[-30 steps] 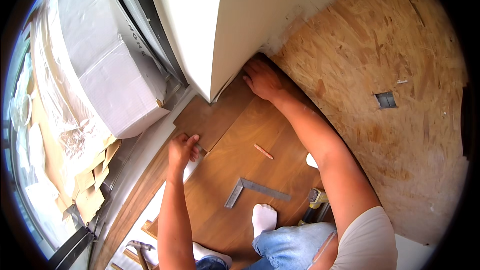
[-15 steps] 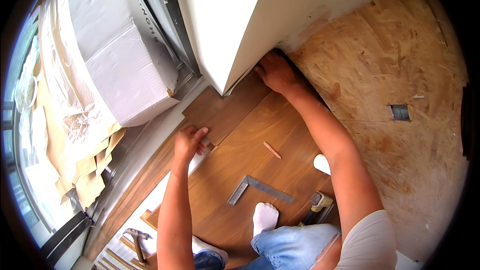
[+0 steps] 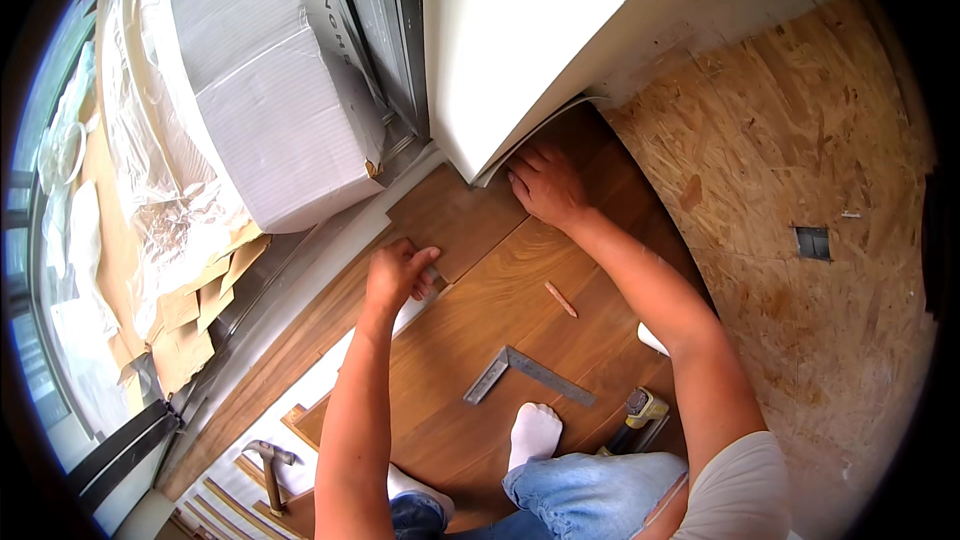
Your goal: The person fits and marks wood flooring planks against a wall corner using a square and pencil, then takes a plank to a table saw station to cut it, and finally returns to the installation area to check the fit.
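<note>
A short brown floor plank (image 3: 465,215) lies along the white wall corner, part of it hidden under my right hand. My left hand (image 3: 398,275) is closed at the plank's near end, thumb on top and fingers curled at the edge. My right hand (image 3: 550,188) rests on the plank beside the wall's foot, palm down with fingers stretched out. On the laid floor (image 3: 500,280) behind it are a reddish-brown pencil (image 3: 562,299) and a grey metal square (image 3: 545,377).
A claw hammer (image 3: 270,470) lies lower left by narrow wood strips. A yellow-and-black mallet-like tool (image 3: 638,410) is near my knee. A large grey carton (image 3: 270,90) stands at upper left. Bare chipboard (image 3: 780,160) spreads right, with a dark square cutout (image 3: 812,243).
My right hand has drawn back along the plank, from deep beside the wall toward its corner. My left hand stays at the plank's end. The whole view has shifted slightly.
</note>
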A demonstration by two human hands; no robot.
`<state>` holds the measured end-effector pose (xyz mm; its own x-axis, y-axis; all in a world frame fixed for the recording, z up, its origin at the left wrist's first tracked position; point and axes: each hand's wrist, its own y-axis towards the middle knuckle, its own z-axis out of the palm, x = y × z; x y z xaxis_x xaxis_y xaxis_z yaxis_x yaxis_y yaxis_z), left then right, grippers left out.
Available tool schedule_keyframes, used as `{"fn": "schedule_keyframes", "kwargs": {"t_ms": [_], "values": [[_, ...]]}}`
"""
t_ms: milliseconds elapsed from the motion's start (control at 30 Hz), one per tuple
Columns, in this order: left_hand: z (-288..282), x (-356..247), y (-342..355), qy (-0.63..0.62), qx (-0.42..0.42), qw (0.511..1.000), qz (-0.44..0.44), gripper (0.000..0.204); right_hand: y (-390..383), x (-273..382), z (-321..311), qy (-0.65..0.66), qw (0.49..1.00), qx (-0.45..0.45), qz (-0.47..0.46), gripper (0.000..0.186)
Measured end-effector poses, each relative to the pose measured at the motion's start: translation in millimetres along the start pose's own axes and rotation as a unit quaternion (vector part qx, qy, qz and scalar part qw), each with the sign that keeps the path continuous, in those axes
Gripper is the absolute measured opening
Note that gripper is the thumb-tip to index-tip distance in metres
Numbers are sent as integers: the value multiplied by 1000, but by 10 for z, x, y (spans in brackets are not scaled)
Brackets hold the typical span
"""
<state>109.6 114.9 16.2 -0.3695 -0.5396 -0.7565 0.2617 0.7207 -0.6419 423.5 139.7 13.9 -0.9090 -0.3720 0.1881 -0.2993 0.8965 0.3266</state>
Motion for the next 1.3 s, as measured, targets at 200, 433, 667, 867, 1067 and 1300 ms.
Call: {"fn": "schedule_keyframes", "kwargs": {"t_ms": [200,433,667,867,1067,1300], "values": [[-24,58,1,-2,-7,1000,19,33,134,81,-18,9,1000,20,19,24],[9,59,-3,-3,-9,1000,23,33,158,109,-38,27,999,9,41,22],[-2,40,-12,6,-7,1000,21,33,162,154,-45,31,998,3,52,22],[12,43,0,18,-6,999,33,33,152,138,-20,53,997,5,58,24],[-52,95,7,19,-3,999,35,36,174,179,53,61,996,-1,60,22],[-35,102,43,1,-5,999,35,45,134,135,68,45,998,8,53,21]]}}
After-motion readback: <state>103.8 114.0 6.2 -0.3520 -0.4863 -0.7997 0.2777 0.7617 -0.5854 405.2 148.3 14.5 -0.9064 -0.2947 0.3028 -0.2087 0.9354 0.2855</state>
